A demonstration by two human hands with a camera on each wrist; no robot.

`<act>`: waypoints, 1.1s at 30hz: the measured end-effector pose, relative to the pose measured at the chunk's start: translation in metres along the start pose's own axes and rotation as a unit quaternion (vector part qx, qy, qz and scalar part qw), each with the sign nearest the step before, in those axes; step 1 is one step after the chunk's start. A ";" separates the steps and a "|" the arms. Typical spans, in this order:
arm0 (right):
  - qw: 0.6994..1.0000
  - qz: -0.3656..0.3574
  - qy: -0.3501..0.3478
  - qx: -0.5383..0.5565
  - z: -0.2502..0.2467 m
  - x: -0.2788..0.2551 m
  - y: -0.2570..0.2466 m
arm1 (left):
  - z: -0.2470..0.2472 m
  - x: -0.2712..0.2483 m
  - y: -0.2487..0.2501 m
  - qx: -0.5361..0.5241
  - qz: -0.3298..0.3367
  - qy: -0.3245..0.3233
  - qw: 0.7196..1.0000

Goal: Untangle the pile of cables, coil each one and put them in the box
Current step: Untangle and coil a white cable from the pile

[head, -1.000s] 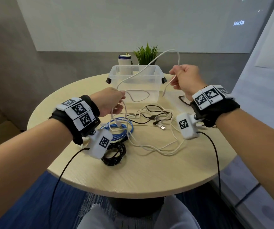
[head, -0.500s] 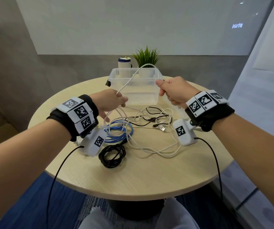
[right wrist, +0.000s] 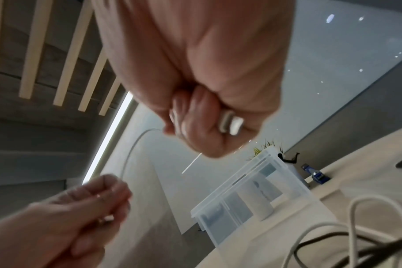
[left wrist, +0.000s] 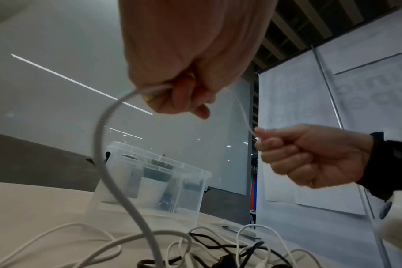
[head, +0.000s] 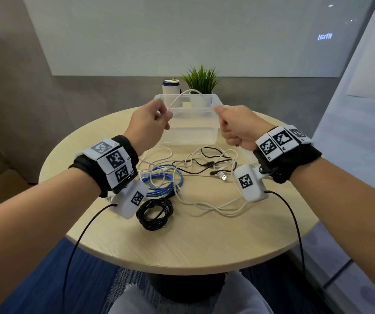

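Both hands are raised in front of the clear plastic box (head: 188, 134). My left hand (head: 152, 123) pinches a white cable (head: 186, 92), which arches over to my right hand (head: 232, 123). The right hand grips the cable's far end, and its white plug (right wrist: 232, 124) sticks out of the fist. From the left fist the white cable (left wrist: 108, 172) drops to the tangle on the table. That tangle (head: 204, 164) holds white and thin black cables. A blue coiled cable (head: 164, 182) and a black coiled cable (head: 154, 211) lie beside it.
The round wooden table (head: 182, 243) carries everything. Behind the box stand a white canister with a blue lid (head: 170, 87) and a small green plant (head: 202, 80). A grey wall and a glass panel close off the back. Thin black leads hang from both wrist cameras.
The right hand dropped from high beside the box and came in toward the left hand, so the white cable's arch shrank. The left hand rose from the tangle to the box's near wall.
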State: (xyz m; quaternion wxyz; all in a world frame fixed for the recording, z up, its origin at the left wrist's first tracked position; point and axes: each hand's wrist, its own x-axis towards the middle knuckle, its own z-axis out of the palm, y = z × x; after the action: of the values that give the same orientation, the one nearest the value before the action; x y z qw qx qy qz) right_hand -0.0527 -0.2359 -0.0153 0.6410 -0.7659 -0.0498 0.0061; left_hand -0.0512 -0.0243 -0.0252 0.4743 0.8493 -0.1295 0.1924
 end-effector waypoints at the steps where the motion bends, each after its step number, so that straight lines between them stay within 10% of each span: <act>1: 0.998 -0.017 0.011 0.061 -0.001 -0.001 -0.003 | -0.001 0.000 -0.002 0.044 -0.006 -0.019 0.999; 10: 0.957 -0.094 -0.033 0.273 0.008 -0.005 -0.013 | 0.016 -0.024 0.006 0.143 0.044 -0.246 0.958; 14: 0.993 -0.109 0.036 0.007 0.013 -0.003 -0.002 | 0.011 -0.023 0.017 0.124 0.075 -0.258 0.955; 18: 0.952 -0.117 -0.029 -0.280 0.016 -0.010 0.007 | 0.000 -0.014 0.018 0.118 0.100 -0.178 0.972; 26: 0.985 -0.087 -0.119 -0.092 0.029 -0.018 0.005 | -0.004 0.004 0.001 0.021 0.025 0.033 0.999; 33: 0.977 -0.077 -0.046 0.193 0.023 -0.016 -0.011 | 0.006 -0.011 -0.010 0.105 -0.023 -0.166 0.980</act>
State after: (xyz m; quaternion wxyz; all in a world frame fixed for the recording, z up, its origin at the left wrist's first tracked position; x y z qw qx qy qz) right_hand -0.0708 -0.2129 -0.0096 0.7723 -0.6205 -0.1359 0.0016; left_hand -0.0559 -0.0239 -0.0404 0.3585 0.9172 -0.1665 0.0500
